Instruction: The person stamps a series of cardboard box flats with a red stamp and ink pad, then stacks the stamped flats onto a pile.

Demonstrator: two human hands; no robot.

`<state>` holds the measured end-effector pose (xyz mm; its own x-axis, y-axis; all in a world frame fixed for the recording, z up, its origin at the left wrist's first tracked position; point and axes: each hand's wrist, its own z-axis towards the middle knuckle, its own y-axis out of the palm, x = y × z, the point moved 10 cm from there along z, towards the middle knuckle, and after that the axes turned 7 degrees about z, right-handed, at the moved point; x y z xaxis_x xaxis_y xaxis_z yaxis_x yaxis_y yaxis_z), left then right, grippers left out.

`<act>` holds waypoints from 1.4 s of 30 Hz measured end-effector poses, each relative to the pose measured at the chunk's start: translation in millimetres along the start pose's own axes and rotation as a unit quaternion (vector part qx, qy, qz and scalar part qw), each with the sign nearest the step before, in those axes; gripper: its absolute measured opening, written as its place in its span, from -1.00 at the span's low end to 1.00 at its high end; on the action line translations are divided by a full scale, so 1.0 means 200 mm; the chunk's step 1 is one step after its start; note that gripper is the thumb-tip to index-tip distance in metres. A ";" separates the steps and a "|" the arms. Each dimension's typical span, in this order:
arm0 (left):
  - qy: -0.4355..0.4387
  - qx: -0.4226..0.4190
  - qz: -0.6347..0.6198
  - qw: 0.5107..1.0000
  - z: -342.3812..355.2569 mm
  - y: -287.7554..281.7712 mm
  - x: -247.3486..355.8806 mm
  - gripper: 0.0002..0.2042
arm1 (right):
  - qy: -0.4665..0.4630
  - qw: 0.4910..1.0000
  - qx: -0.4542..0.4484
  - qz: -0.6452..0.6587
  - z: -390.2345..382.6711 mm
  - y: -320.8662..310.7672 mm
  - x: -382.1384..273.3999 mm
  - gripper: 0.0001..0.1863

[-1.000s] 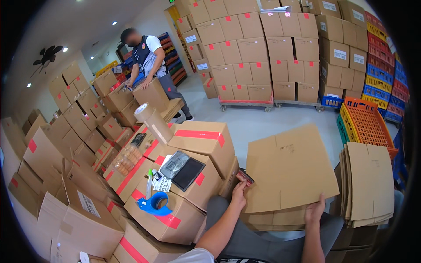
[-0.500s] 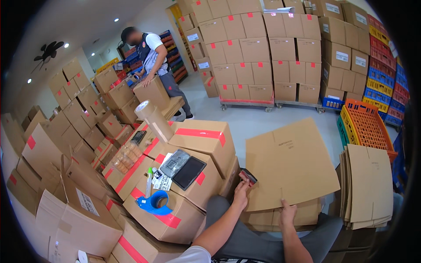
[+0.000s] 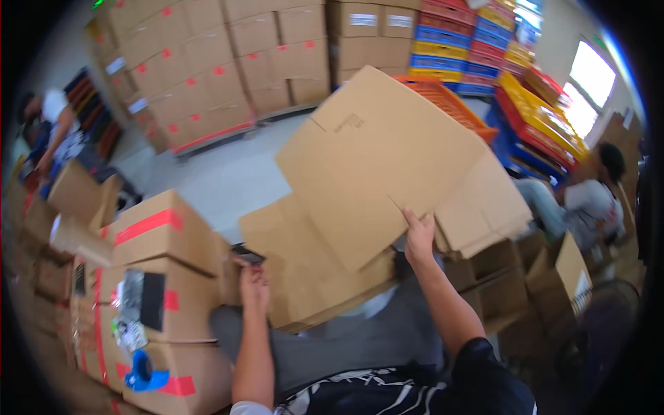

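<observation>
My right hand [image 3: 419,236] pinches the near edge of a flat cardboard sheet [image 3: 384,162], a folded carton with small dark print. The sheet is tilted and raised. It overlaps a pile of flat cartons [image 3: 484,204] at the right. In my left hand [image 3: 254,285] is a small dark block, apparently a hand stamp [image 3: 247,254], with its underside hidden. That hand is beside another flat carton [image 3: 294,266], which lies on a low stack in front of my knees.
Taped boxes [image 3: 169,294] at left carry a blue tape dispenser [image 3: 145,372], a dark tablet-like panel [image 3: 144,299] and a tape roll [image 3: 79,238]. An orange crate [image 3: 449,104] stands behind the sheet. One person [image 3: 62,138] stands far left; another [image 3: 588,204] sits at right.
The view has swung to the right. My right hand has lifted the sheet off the low stack and carried it right, exposing another carton. My left hand still holds the dark block.
</observation>
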<state>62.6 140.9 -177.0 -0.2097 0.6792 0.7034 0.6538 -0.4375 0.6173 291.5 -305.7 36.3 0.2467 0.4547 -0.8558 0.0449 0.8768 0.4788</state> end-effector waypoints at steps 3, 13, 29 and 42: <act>-0.018 -0.031 0.073 0.997 -0.09 0.25 -0.03 -0.82 | 0.005 0.995 0.087 0.046 0.24 -0.32 -0.23 -0.49; -0.043 -0.011 0.131 0.990 -0.18 0.35 -0.05 -0.86 | 0.061 0.954 0.290 -0.040 0.47 -1.39 -0.33 -0.66; 0.093 -0.048 0.370 0.923 -0.16 0.48 -0.02 -0.82 | -0.233 0.751 0.058 -0.615 0.43 -0.88 -0.65 -0.38; 0.337 -0.246 0.621 0.663 -0.56 0.91 -0.03 -0.81 | -0.119 0.657 -0.577 -0.470 -0.80 0.67 0.38 -0.72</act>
<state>101.1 -9.4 -30.1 -0.1175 -0.7305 0.6727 0.3441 -0.6654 -0.6625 161.0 -128.2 3.7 0.7859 -0.2887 -0.5469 -0.4446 0.3508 -0.8242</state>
